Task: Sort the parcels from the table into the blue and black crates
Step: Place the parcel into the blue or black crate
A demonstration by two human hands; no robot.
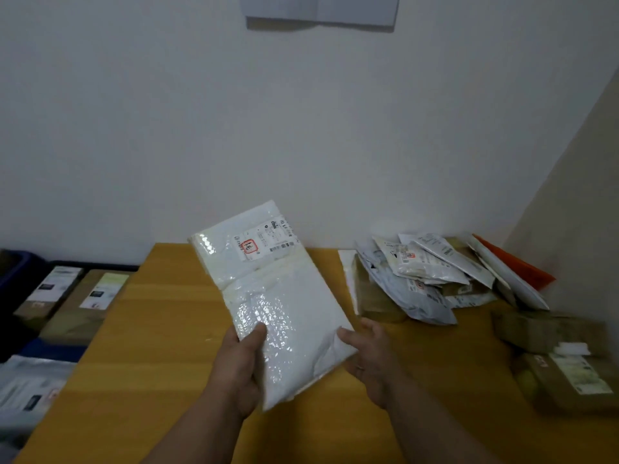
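Observation:
A white bubble mailer (268,289) with a shipping label near its top is held up above the wooden table (160,329). My left hand (239,366) grips its lower left edge, thumb on the front. My right hand (366,356) holds its lower right corner, thumb on the front and fingers behind. A pile of white and grey parcels (428,279) lies at the table's far right. The black crate (67,296) at the left holds cardboard boxes. A blue crate (15,266) shows at the far left edge.
Brown cardboard boxes (566,373) sit along the table's right side. An orange envelope (516,262) leans against the right wall. White mailers (30,386) lie low at the left, below the table edge. A white wall stands behind the table.

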